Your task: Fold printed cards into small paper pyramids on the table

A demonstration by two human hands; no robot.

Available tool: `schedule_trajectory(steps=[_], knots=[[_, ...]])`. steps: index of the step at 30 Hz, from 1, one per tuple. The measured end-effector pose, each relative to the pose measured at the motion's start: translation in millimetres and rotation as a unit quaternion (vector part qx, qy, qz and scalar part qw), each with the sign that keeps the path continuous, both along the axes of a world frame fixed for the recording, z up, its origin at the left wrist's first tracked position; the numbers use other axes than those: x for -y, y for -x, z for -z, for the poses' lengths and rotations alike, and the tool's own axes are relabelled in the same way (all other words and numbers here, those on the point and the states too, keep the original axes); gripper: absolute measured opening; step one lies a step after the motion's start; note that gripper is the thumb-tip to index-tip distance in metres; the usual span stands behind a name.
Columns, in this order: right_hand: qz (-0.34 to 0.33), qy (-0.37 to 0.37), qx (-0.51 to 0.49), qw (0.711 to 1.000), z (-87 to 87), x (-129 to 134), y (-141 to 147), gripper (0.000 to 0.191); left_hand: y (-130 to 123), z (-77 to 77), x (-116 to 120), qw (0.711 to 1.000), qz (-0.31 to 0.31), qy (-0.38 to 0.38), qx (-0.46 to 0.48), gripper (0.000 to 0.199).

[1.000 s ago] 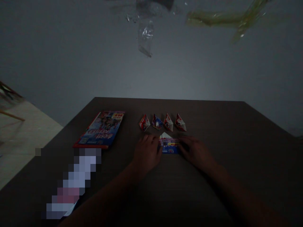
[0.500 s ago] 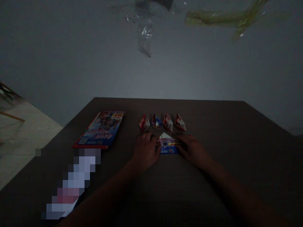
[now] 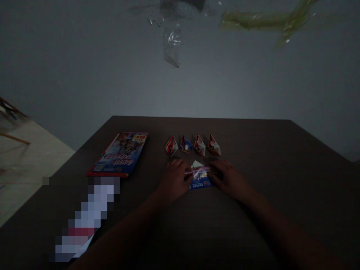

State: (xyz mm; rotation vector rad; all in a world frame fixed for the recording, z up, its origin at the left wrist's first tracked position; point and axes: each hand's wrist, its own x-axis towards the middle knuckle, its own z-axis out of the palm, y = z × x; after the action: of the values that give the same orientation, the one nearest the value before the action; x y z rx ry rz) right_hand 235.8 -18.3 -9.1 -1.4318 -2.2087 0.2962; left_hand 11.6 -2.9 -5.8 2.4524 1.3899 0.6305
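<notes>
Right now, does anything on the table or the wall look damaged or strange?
Yes, on the wall: wrinkled yellowish tape and a clear plastic strip look like untidy leftovers. On the table, I see no spill; four folded papers form a row. A pixelated patch at lower left hides what is beneath.

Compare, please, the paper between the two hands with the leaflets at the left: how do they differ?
Size: the paper looks smaller than the leaflets. Shape: the paper has a white peak; the leaflets form a flat stack. Contact: the left hand and right hand touch the paper, neither the leaflets. Both show blue print.
</notes>
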Motion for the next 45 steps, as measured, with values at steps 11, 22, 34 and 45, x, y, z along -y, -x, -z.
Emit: schedule_trajectory(steps=[11, 22, 34, 45], knots=[[0.007, 0.024, -0.039, 0.999, -0.6, 0.4, -1.2, 0.037, -0.1, 5.4, -2.3, 0.979, 0.014, 0.076, 0.191, 0.004], [0.01, 0.042, -0.138, 0.99, -2.5, 2.8, -1.4, 0.049, -0.6, -1.5, 2.1, 0.953, 0.037, 0.088, 0.286, 0.002], [-0.037, -0.087, -0.108, 0.99, -9.4, 2.8, -7.3, 0.01, -0.5, -8.2, 9.3, 0.951, 0.088, -0.052, 0.292, 0.011], [-0.074, -0.114, -0.09, 0.987, -5.9, -0.1, -13.9, 0.01, 7.1, -10.5, -1.6, 0.977, 0.19, -0.061, 0.08, 0.02]])
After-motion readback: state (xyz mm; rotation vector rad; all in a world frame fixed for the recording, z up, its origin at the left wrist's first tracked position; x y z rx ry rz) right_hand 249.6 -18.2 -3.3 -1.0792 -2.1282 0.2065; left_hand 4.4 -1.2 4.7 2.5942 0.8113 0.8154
